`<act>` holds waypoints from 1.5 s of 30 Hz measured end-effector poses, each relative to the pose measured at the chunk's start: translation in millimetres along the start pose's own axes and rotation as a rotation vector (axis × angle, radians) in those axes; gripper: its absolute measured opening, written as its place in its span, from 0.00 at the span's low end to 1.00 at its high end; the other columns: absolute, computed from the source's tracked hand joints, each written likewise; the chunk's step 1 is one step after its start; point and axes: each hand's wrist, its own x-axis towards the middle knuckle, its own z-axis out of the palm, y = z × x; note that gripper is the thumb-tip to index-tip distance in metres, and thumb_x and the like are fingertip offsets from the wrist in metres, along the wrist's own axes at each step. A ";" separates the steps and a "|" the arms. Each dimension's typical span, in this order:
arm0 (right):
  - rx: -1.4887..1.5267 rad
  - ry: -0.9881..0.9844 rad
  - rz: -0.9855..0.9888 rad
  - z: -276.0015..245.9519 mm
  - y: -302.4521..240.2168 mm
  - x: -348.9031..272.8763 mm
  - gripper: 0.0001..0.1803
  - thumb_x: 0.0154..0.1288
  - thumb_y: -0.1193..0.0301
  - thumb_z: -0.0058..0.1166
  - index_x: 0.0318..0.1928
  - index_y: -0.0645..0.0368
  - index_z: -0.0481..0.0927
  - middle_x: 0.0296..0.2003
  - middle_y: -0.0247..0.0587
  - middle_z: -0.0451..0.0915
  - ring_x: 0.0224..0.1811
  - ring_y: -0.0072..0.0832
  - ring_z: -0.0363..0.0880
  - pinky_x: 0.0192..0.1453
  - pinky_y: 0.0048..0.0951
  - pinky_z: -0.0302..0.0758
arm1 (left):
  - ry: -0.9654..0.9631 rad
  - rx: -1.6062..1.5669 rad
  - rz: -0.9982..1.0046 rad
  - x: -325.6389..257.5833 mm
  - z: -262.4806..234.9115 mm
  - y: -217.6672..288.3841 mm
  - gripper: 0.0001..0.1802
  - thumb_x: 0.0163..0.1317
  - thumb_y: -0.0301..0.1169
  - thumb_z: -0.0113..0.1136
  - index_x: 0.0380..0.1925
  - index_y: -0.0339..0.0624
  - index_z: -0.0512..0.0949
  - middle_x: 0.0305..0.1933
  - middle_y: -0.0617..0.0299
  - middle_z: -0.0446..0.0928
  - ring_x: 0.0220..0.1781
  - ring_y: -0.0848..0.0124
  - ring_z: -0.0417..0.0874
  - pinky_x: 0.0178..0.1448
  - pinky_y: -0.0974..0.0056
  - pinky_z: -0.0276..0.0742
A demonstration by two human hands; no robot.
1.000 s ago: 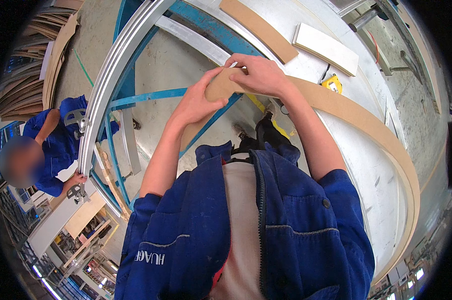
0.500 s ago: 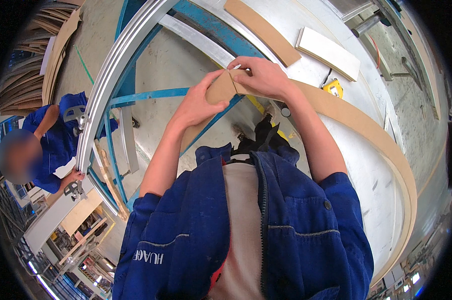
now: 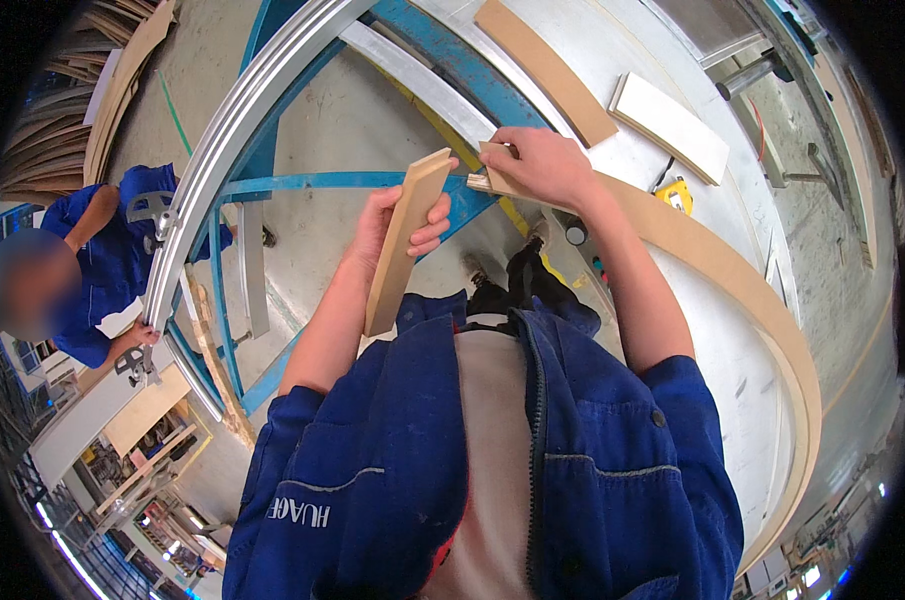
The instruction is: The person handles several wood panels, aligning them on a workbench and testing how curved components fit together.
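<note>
A short tan wooden board stands tilted in my left hand, whose fingers wrap round its edge. My right hand is closed on the near end of a long curved wooden strip, with the thumb on top. That strip sweeps to the right and back toward me along the table's outer side. Its held end has a stepped, cut-looking edge. A gap separates the board from the strip's end.
On the white table lie a curved tan board, some stacked pale boards and a yellow tape measure. A blue frame with a curved metal rail stands ahead left. A co-worker is beside the rail.
The short board has come away from the strip's end and turned more upright in my left hand. My right hand keeps hold of the strip, its grip slightly shifted.
</note>
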 end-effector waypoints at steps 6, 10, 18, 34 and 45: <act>-0.092 0.071 0.030 8.2 -4.5 2.4 0.30 0.75 0.40 0.49 0.44 0.53 0.89 0.37 0.49 0.90 0.43 0.51 0.88 0.48 0.48 0.83 | 0.116 0.261 -0.035 1.0 0.0 -0.5 0.48 0.67 0.54 0.61 0.81 0.47 0.57 0.38 0.61 0.73 0.24 0.77 0.68 0.25 0.72 0.65; -0.165 0.119 0.046 12.8 -8.7 1.7 0.30 0.76 0.41 0.50 0.40 0.56 0.88 0.33 0.53 0.87 0.40 0.55 0.87 0.44 0.52 0.81 | 0.157 0.369 -0.045 2.8 -2.1 -5.9 0.45 0.67 0.53 0.62 0.80 0.50 0.60 0.38 0.62 0.74 0.23 0.77 0.70 0.24 0.72 0.65; -0.293 0.226 -0.003 24.4 -8.0 3.3 0.30 0.80 0.45 0.45 0.38 0.58 0.86 0.32 0.56 0.86 0.38 0.57 0.86 0.43 0.56 0.81 | 0.289 0.751 0.158 8.8 -0.3 -21.4 0.40 0.68 0.35 0.69 0.78 0.48 0.65 0.64 0.55 0.79 0.62 0.69 0.80 0.65 0.62 0.77; 0.415 -0.117 -0.035 16.1 20.3 11.8 0.18 0.79 0.67 0.57 0.62 0.63 0.82 0.48 0.37 0.86 0.50 0.22 0.82 0.58 0.28 0.77 | 0.312 1.409 0.212 22.2 6.0 5.7 0.43 0.55 0.44 0.71 0.74 0.56 0.72 0.51 0.45 0.87 0.53 0.46 0.87 0.58 0.49 0.83; 0.398 -0.331 0.009 1.5 6.3 19.3 0.20 0.75 0.65 0.64 0.60 0.63 0.79 0.49 0.35 0.84 0.52 0.20 0.80 0.59 0.28 0.77 | 0.310 1.430 0.180 24.4 7.9 11.9 0.44 0.53 0.45 0.71 0.74 0.61 0.72 0.47 0.46 0.88 0.50 0.47 0.89 0.55 0.49 0.84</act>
